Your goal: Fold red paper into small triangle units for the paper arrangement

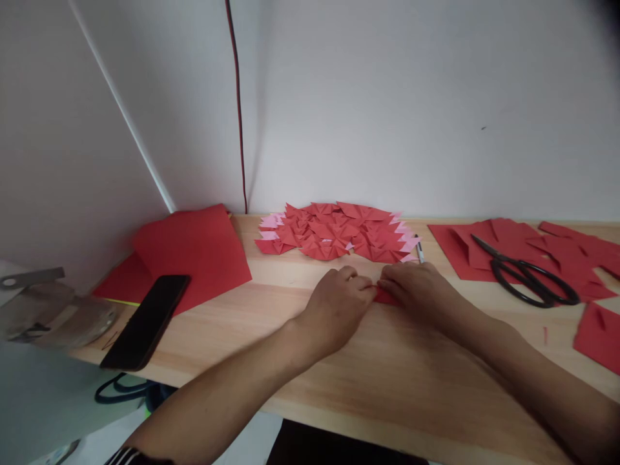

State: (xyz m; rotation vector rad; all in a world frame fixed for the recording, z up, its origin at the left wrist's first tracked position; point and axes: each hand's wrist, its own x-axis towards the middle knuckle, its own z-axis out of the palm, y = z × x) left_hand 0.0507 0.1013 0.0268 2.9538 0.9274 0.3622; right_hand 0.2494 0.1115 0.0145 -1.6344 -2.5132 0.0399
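A small piece of red paper (386,296) lies at the middle of the wooden table, mostly covered by my fingers. My left hand (339,303) is closed, its fingertips pinching the paper's left end. From the other side my right hand (411,287) presses on the same paper with its fingers bent together. How the paper is folded beneath them is hidden. Just beyond my hands sits a pile of folded red and pink paper pieces (334,231) with pointed ends. A pen (420,250) lies behind my right hand, partly covered.
Black-handled scissors (526,274) rest on cut red paper (508,236) at the right, near another red piece (600,336). Large red sheets (194,258) and a black phone (145,323) lie left, beside a clear container (68,316). A cable (237,97) hangs down the wall.
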